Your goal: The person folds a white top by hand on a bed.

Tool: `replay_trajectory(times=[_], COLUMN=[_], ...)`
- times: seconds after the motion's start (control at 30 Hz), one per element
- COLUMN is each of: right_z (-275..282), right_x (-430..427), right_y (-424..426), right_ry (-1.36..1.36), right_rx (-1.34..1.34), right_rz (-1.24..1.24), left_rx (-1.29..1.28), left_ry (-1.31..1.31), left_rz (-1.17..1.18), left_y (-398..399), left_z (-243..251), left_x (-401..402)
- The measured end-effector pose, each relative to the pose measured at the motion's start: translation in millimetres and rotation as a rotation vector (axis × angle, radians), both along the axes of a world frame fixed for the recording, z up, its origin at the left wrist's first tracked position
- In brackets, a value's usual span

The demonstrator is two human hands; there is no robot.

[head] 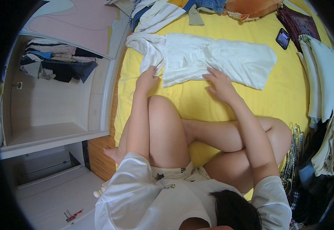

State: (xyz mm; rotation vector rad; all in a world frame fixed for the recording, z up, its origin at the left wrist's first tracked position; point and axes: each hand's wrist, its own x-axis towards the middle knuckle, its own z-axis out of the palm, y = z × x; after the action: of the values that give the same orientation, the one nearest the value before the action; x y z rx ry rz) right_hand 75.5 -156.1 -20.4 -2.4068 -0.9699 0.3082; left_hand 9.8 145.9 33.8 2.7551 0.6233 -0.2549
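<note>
A white cloth garment (190,57) lies spread on a yellow bedsheet (195,103), with creases across its middle. Its narrower part on the left is gathered in loose folds. My left hand (146,80) is at the near edge of that part, thumb and index finger pinching the cloth. Thin white ties trail on the sheet to the left of this hand. My right hand (220,84) rests with fingers spread on the garment's near edge, right of its middle, fingertips touching the fabric.
Other clothes (167,13) and a brown plush toy (250,8) lie at the far side. A smartphone (283,38) is right of the garment. Folded clothes (324,77) and metal hangers (294,152) line the right. An open wardrobe (49,103) stands left.
</note>
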Motion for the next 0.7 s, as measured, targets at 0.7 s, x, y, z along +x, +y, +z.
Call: replay_trajectory(times=[0.7], right_z=[27], right_x=[64], right_y=[-72], right_ry=[0.399], right_rx=[0.163], right_rz=[-0.149], left_rx=[-0.374], left_ry=[-0.77], left_rz=[0.524], left_y=[34], left_z=[-23], left_x=[-15])
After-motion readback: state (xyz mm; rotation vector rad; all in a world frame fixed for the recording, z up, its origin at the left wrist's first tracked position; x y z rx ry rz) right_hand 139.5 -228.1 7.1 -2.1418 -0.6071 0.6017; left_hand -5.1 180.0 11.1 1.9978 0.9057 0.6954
